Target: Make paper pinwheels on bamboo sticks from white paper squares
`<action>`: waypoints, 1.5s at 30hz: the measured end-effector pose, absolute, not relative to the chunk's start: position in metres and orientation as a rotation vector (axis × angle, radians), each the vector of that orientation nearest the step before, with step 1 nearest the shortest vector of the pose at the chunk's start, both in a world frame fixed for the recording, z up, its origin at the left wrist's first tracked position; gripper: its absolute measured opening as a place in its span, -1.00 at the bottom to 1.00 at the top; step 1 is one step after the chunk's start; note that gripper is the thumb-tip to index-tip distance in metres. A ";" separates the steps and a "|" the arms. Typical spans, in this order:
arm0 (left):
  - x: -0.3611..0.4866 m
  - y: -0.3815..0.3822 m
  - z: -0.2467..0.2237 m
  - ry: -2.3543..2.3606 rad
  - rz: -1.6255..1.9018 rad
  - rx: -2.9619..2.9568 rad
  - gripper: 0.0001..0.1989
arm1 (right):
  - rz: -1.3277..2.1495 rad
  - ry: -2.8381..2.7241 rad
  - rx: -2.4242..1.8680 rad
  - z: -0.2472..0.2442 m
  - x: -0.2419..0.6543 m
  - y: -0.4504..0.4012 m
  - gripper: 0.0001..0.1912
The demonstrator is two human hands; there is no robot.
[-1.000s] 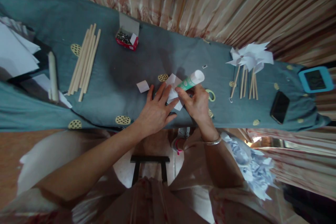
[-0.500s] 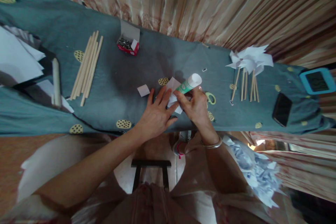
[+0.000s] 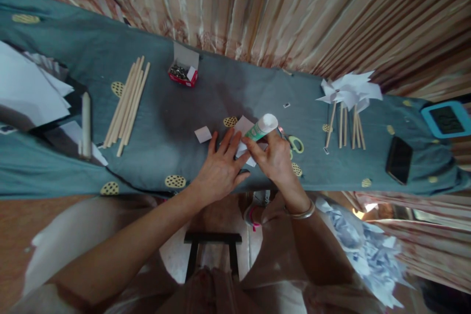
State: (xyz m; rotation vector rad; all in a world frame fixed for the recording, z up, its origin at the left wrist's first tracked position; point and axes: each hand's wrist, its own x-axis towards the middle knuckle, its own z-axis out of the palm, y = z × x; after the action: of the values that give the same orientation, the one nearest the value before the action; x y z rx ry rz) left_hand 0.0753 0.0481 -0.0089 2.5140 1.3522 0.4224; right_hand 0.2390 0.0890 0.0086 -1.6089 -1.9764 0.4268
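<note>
My left hand lies with fingers spread on a piece of white paper near the table's front edge. Wrapped round a green and white glue stick, my right hand tilts it against the paper; its lower end is hidden by my fingers. A small white paper square rests just left of my left fingertips. Scissors with light green handles lie right beside my right hand, their blades mostly hidden.
Wooden sticks and an open red box of metal pieces are at the left. White paper pinwheels on sticks, a dark phone and a blue-framed device are at the right. White sheets lie far left.
The whole view has shifted, so the table appears slightly lower. The glue stick and my right hand have moved slightly left over the paper; my left hand stays on it.
</note>
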 end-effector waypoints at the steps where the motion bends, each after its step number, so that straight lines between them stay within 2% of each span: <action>1: 0.075 0.048 -0.009 1.355 0.418 2.519 -0.49 | 0.427 -1.981 -1.606 0.009 0.239 0.089 -0.67; 17: 0.073 0.047 -0.010 1.398 0.382 2.555 -0.40 | 0.346 -2.022 -1.527 0.010 0.239 0.083 -0.58; 45: 0.071 0.048 -0.014 1.366 0.420 2.563 -0.46 | 0.380 -1.964 -1.581 0.003 0.253 0.081 -0.62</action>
State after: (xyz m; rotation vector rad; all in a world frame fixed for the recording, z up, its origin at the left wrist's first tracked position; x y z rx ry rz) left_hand 0.0714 0.0481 -0.0136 2.5634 1.3662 0.4201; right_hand 0.2531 0.0809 0.0032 -1.5807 -1.9636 0.3805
